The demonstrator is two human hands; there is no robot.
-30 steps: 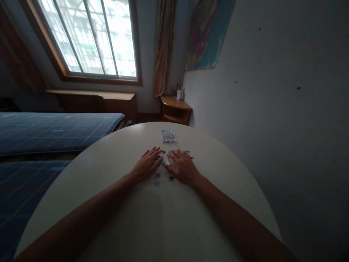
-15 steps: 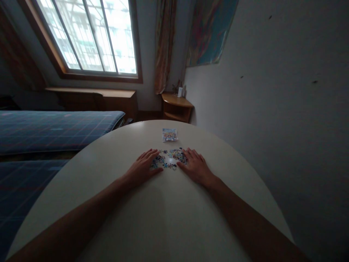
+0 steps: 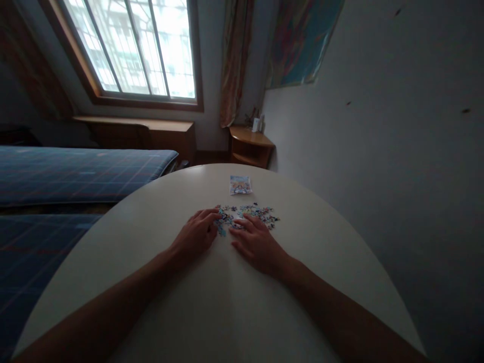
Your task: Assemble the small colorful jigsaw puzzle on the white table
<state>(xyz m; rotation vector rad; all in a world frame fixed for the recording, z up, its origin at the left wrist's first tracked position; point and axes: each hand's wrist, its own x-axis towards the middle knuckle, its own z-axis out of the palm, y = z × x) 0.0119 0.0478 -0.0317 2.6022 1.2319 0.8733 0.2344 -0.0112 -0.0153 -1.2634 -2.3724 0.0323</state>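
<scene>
Small jigsaw puzzle pieces (image 3: pixel 266 217) in mixed colours lie loosely spread on the round white table (image 3: pixel 219 312). My left hand (image 3: pixel 195 233) rests at the left edge of the pieces, its fingers bent and fingertips touching them; nothing shows in its grasp. Over the near middle of the spread lies my right hand (image 3: pixel 260 247), palm down, fingers apart and stretched to the left, covering some pieces. Beyond the pieces is a small flat picture sheet or packet (image 3: pixel 240 185), which neither hand touches.
A mattress with a blue checked cover (image 3: pixel 86 174) stands left of the table. A corner shelf (image 3: pixel 251 143) with small items is past the far edge. The wall (image 3: pixel 378 166) runs along the right, and a wooden desk (image 3: pixel 159 125) is below the window.
My right hand has moved left and nearer, from the right edge onto the middle pieces, uncovering those on the right. My left thumb has drawn in. The view has shifted slightly.
</scene>
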